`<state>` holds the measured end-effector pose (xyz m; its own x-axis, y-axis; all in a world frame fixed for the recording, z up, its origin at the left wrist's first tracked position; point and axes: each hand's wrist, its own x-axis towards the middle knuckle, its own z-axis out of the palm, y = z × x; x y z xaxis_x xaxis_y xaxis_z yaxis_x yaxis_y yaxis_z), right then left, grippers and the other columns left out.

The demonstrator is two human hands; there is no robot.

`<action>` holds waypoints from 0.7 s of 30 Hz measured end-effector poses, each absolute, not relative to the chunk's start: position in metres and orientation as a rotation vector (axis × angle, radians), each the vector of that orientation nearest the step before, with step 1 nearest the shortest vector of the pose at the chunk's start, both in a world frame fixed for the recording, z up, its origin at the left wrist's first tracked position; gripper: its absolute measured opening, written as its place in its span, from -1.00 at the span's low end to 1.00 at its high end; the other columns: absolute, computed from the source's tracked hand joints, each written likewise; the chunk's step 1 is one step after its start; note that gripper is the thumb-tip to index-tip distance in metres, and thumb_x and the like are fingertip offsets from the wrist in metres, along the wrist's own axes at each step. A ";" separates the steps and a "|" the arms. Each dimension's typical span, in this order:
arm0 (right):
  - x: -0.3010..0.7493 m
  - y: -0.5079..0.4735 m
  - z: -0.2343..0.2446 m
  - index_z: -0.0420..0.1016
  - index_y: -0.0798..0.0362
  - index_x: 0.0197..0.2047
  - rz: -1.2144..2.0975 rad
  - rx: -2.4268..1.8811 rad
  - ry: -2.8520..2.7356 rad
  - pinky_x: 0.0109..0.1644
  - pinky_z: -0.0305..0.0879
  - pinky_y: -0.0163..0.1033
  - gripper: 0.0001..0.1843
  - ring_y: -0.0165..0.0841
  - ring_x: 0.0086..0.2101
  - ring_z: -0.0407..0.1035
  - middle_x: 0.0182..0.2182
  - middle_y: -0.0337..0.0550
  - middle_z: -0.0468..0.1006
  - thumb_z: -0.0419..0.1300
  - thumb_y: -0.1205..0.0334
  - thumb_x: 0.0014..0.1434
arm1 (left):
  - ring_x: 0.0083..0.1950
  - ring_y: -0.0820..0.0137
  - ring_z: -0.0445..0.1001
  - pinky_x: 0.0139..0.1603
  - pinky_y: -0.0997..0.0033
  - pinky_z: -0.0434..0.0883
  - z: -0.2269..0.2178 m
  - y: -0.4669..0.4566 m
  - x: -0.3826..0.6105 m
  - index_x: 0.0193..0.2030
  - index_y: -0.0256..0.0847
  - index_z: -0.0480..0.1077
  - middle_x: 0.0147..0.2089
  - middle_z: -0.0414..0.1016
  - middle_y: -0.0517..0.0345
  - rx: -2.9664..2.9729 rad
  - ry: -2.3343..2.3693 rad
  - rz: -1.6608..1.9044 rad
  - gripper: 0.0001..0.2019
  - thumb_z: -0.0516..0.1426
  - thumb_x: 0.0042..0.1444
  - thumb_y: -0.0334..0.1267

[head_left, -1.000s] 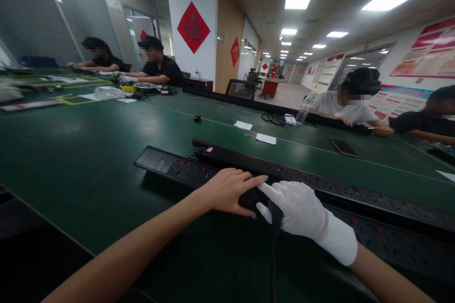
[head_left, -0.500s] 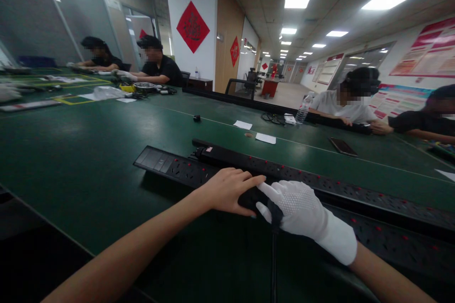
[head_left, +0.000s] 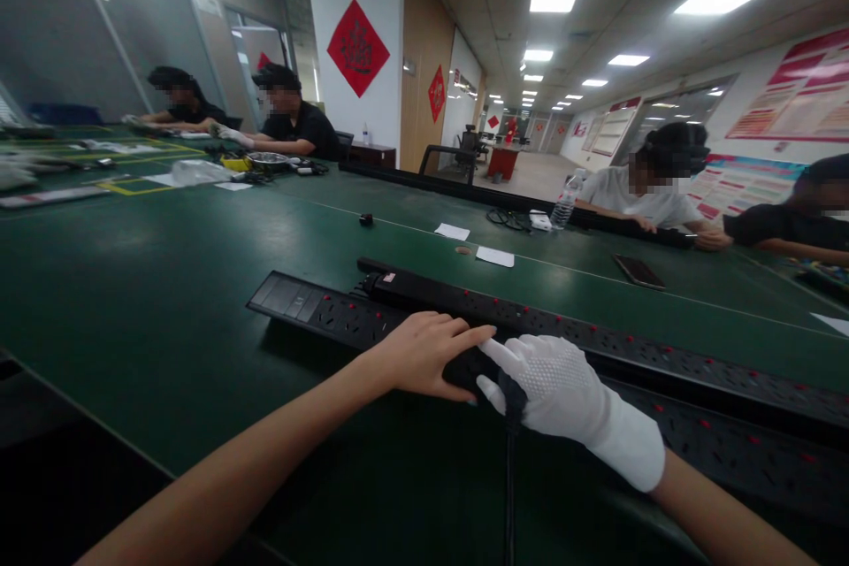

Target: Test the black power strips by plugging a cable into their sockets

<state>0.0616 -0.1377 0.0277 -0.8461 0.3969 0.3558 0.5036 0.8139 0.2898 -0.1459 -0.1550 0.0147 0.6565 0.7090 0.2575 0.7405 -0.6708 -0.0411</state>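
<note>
Two long black power strips lie side by side on the green table point(head_left: 165, 283). My bare left hand point(head_left: 424, 354) rests on the near power strip point(head_left: 318, 311), fingers curled over its edge and index stretched along it. My right hand point(head_left: 554, 385), in a white dotted glove, presses on the same strip just to the right, fingers closed round a black plug whose cable point(head_left: 509, 486) runs down toward me. The far power strip point(head_left: 597, 340) with red switches lies behind both hands.
A phone point(head_left: 638, 272), paper slips point(head_left: 494, 256), a water bottle point(head_left: 566, 205) and a small black part point(head_left: 365, 218) lie further back. Other people sit at the far left and right sides of the table. Bags and a metal bowl point(head_left: 269, 161) sit far left.
</note>
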 end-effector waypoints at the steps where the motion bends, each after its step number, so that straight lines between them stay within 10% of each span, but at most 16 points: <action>1: 0.062 -0.138 0.027 0.35 0.07 -0.07 -0.554 -0.688 -2.716 -0.42 0.00 -0.30 -0.61 -0.42 -0.47 0.30 -0.44 -0.16 0.48 -0.06 0.02 0.18 | -0.05 0.24 0.37 -0.09 0.29 0.27 0.015 -0.155 -0.146 0.23 -0.15 -0.06 0.01 0.34 0.03 -2.729 -1.199 -0.332 -0.25 0.02 -0.03 0.20; 10: 0.063 -0.140 0.024 0.34 0.07 -0.05 -0.665 -0.739 -2.637 -0.41 -0.01 -0.28 -0.56 -0.38 -0.49 0.31 -0.47 -0.18 0.49 -0.05 -0.04 0.15 | -0.05 0.24 0.37 -0.04 0.25 0.20 0.015 -0.156 -0.144 0.26 -0.14 -0.15 0.02 0.35 0.03 -2.698 -1.276 -0.369 -0.15 0.03 -0.09 0.25; 21: 0.065 -0.137 0.021 0.36 0.04 -0.37 -0.536 -0.818 -2.602 -0.45 -0.04 -0.30 -0.71 -0.42 -0.53 0.31 -0.55 -0.24 0.46 0.00 0.00 0.14 | -0.15 0.21 0.39 -0.14 0.23 0.23 0.005 -0.154 -0.144 -0.06 -0.23 0.24 -0.16 0.41 0.03 -2.554 -1.389 -0.427 -0.26 -0.03 -0.18 0.38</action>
<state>0.0650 -0.1370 0.0214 -0.7678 0.4649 0.4409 0.6012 0.7606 0.2450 -0.1444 -0.1543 0.0055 0.5161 0.7837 0.3456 0.8424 -0.5374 -0.0394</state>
